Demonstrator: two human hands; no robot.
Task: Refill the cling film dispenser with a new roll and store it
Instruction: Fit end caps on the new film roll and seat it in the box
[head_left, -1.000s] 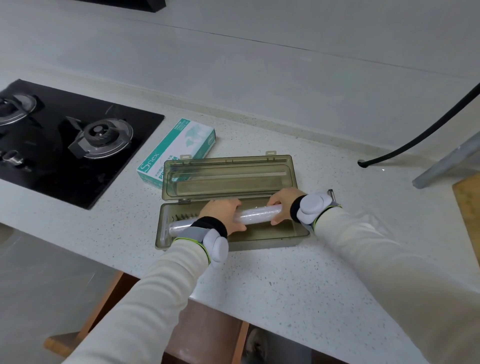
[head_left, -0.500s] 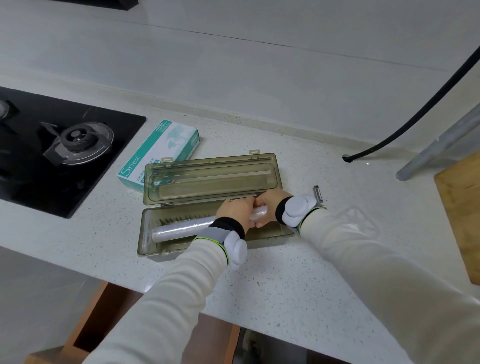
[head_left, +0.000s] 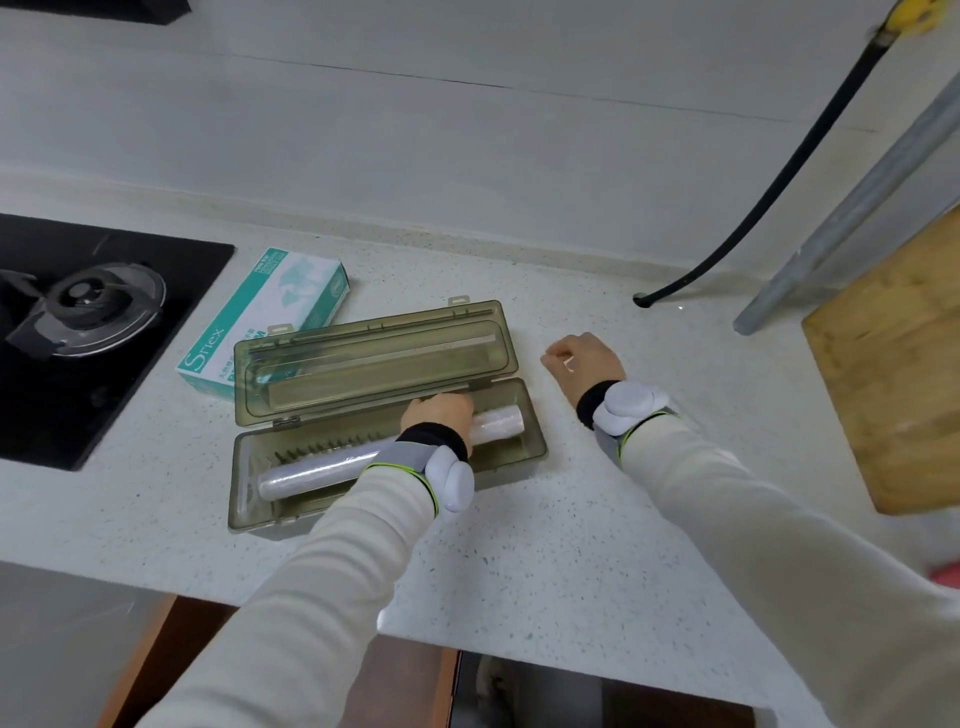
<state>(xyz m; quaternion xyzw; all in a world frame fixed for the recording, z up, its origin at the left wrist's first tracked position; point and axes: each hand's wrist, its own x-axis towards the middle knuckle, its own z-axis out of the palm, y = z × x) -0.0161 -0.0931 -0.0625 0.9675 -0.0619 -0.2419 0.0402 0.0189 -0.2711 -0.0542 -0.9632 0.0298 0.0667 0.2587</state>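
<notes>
Dispenser (head_left: 511, 457) sits on the speckled counter (head_left: 545, 561), lid (head_left: 374, 364) swung fully open and lying flat behind the tray. New cling film roll (head_left: 311, 470) is lying lengthwise inside the tray, slightly angled, its left end near the tray's left wall, its right end (head_left: 501, 423) short of the right wall. A toothed strip (head_left: 322, 448) runs along the tray just behind the roll. My left hand (head_left: 439, 418) is on top of the roll right of its middle, fingers curled down over it; I can't tell from here whether they're gripping or just resting on it. My right hand (head_left: 584, 361) is off the dispenser, just beside its right end above the bare counter, fingers loosely curled, holding nothing. Both wrists carry a black band and a white sensor pod. Teal glove box (head_left: 265, 312) lies behind the dispenser's left part, partly hidden by the open lid. Black gas hob (head_left: 104, 332) at far left with one burner (head_left: 85, 306) in view. Wooden cutting board (head_left: 904, 364) at right edge. Black hose (head_left: 769, 197) comes down the wall and ends at the counter behind my right hand, next to a grey metal pipe (head_left: 852, 197).
</notes>
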